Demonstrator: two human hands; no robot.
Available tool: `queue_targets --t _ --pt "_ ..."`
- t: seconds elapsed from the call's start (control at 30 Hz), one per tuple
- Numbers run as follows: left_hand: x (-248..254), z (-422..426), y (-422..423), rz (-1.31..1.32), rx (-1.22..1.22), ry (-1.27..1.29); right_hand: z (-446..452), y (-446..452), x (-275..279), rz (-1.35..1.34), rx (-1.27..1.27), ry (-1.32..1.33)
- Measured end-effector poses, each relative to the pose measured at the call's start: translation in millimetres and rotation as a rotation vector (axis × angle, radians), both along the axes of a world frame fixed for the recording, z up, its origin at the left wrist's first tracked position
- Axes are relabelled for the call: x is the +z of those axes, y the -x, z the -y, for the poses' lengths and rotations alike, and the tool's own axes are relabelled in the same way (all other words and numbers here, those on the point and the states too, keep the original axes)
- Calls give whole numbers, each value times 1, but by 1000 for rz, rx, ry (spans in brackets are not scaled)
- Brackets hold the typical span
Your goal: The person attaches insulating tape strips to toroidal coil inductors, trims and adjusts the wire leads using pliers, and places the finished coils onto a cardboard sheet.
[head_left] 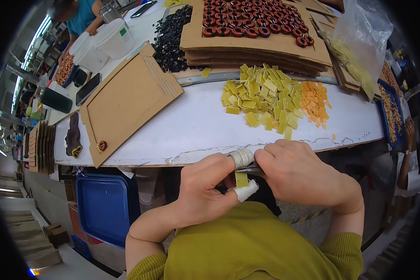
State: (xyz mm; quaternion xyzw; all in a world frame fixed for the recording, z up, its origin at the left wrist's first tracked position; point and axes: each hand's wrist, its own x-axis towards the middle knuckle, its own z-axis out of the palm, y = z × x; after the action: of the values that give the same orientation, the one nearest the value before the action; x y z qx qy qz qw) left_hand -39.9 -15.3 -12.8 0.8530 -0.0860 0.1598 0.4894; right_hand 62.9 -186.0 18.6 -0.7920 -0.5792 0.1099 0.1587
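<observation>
Yellow tab (pixel 241 180) pinched by left hand (pixel 201 189), metal tool (pixel 254 171) by right hand (pixel 301 173), near the table's chipped edge (pixel 172 160).

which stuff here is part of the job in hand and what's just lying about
Likely part of the job:
yellow piece in the left hand
metal tool in the right hand
pile of yellow pieces
red-and-black coils

Probably just lying about:
phone at top left
dark green cup
</observation>
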Motion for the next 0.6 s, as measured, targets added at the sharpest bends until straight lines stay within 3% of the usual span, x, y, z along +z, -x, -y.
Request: queue_targets --t 0.17,0.37,0.6 --pt "-6 -2 -4 -8 -3 -6 1 -4 1 -14 1 -45" --pt "-9 3 -5 -258 -35 567 8 -1 -2 165 -44 -244" --pt "-13 3 -9 -252 -68 375 6 8 -18 478 -63 -234"
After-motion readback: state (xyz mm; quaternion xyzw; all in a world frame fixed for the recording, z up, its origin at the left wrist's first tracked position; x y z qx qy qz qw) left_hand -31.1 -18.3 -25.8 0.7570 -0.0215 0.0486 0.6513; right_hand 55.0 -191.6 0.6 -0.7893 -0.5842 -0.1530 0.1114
